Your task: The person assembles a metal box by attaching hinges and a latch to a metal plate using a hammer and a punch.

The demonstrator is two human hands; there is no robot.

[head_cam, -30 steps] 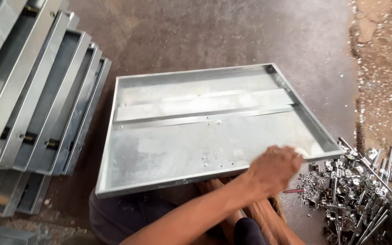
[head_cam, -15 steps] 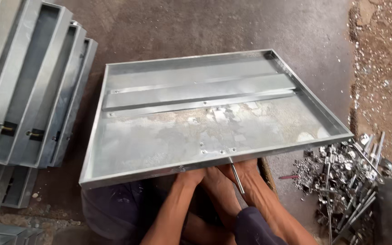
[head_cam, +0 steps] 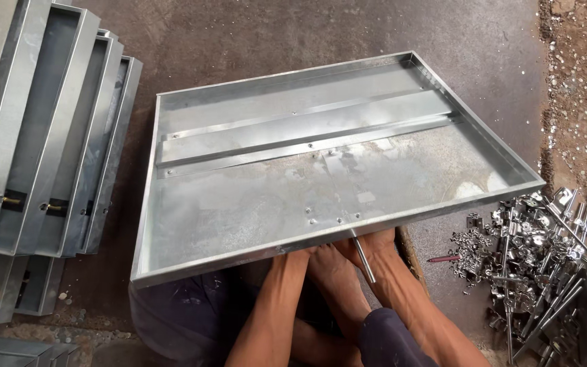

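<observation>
We see one shallow rectangular galvanised steel tray (head_cam: 253, 204) lying tilted across the person's lap, its open side up and its near rim over both wrists. A long folded steel stiffener strip (head_cam: 307, 139) runs across its floor from left to right.

The left hand (head_cam: 292, 253) reaches under the near rim, and most of it is hidden there, so we cannot tell whether its fingers are curled or spread. The right hand (head_cam: 375, 246) sits just beside it at the same rim, closed around a thin bright steel rod (head_cam: 363, 257) that pokes out toward us.

As we judge it, the tray rests on little more than knees and wrists; a slip of either hand could let it slide off to the right, toward the pile. The raw sheet rim lies right against bare skin, so a cut seems possible. The rod could also skid off its spot, since the work beneath the rim is out of sight.

Counting: one tray in hand, one strip, one rod held, two hands. On the left stands a row of about five similar grey steel trays on edge (head_cam: 49, 136). On the right lies a heap of shiny steel latches and rods (head_cam: 538, 251), too many and too tangled to count.
</observation>
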